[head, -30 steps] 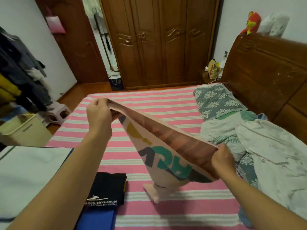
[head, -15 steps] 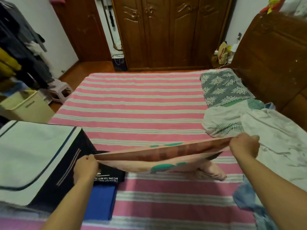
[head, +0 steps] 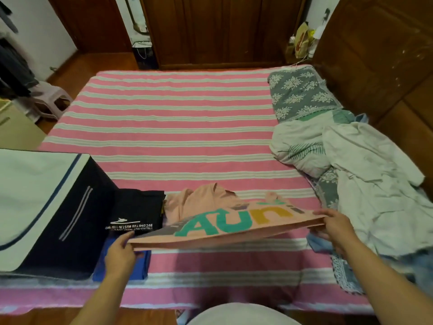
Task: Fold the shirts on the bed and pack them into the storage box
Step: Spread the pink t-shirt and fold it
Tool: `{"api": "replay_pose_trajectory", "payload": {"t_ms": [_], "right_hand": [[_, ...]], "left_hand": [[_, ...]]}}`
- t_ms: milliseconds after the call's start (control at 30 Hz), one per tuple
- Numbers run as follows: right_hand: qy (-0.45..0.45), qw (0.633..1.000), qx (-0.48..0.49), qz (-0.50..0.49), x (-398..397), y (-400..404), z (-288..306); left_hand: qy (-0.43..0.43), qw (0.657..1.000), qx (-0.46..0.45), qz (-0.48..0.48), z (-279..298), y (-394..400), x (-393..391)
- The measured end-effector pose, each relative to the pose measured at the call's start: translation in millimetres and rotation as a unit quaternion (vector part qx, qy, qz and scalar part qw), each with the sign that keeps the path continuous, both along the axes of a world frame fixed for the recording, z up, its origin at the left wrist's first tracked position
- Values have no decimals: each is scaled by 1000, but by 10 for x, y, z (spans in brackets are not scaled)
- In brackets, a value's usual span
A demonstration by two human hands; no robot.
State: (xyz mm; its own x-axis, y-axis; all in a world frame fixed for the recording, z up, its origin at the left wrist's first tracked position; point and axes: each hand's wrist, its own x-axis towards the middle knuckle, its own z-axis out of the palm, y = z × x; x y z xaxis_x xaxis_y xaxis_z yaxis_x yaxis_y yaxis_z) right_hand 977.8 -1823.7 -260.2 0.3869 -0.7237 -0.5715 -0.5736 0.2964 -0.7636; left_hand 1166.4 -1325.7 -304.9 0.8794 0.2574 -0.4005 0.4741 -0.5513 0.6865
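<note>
A pink shirt (head: 225,227) with green and yellow letters hangs stretched flat just above the striped bed (head: 178,127). My left hand (head: 120,253) pinches its left corner and my right hand (head: 334,227) grips its right corner; its far part rests bunched on the sheet. The dark storage box (head: 70,214) with a white lid stands at the left on the bed. A folded black shirt (head: 138,214) with white print lies beside the box, and a folded blue one (head: 140,266) lies partly under my left hand.
A heap of white and patterned clothes (head: 365,174) fills the bed's right side by a grey floral pillow (head: 302,92). A wooden headboard (head: 384,66) rises at right, a wardrobe (head: 222,31) at the back. A plastic stool (head: 50,97) stands left.
The pink shirt came down from held up in the air to nearly flat over the bed's near edge, print side up. Both hands dropped toward me, and my view tilted downward.
</note>
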Motion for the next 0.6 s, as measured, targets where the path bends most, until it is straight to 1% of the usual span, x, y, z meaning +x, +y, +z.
{"api": "replay_pose_trajectory", "payload": {"t_ms": [100,167,233,333,400,467,533,600], "right_hand": [[80,993,80,-21,-678,199,-467],[104,986,121,-46,-1040,330,-626],[109,979,157,-76,-1291,440,-681],[111,974,163,-111,-1471,564,-717],[115,973,154,-132,-1515,624,-782],[114,969,164,-143,-1537,682,-842],[108,967,180,-144,-1527,742,-819],[122,965,162,-165,-1567,770,-770]], "left_hand": [[59,997,-50,-9,-297,94,-374],[112,993,-41,-18,-443,194,-571],[146,988,-30,-26,-509,252,-726],[170,985,-25,-17,-531,247,-913],[189,981,-35,-26,-536,222,-1002],[199,979,-36,-34,-526,209,-1079],[215,976,-34,-19,-523,215,-1113],[237,971,-33,7,-544,257,-1150]]}}
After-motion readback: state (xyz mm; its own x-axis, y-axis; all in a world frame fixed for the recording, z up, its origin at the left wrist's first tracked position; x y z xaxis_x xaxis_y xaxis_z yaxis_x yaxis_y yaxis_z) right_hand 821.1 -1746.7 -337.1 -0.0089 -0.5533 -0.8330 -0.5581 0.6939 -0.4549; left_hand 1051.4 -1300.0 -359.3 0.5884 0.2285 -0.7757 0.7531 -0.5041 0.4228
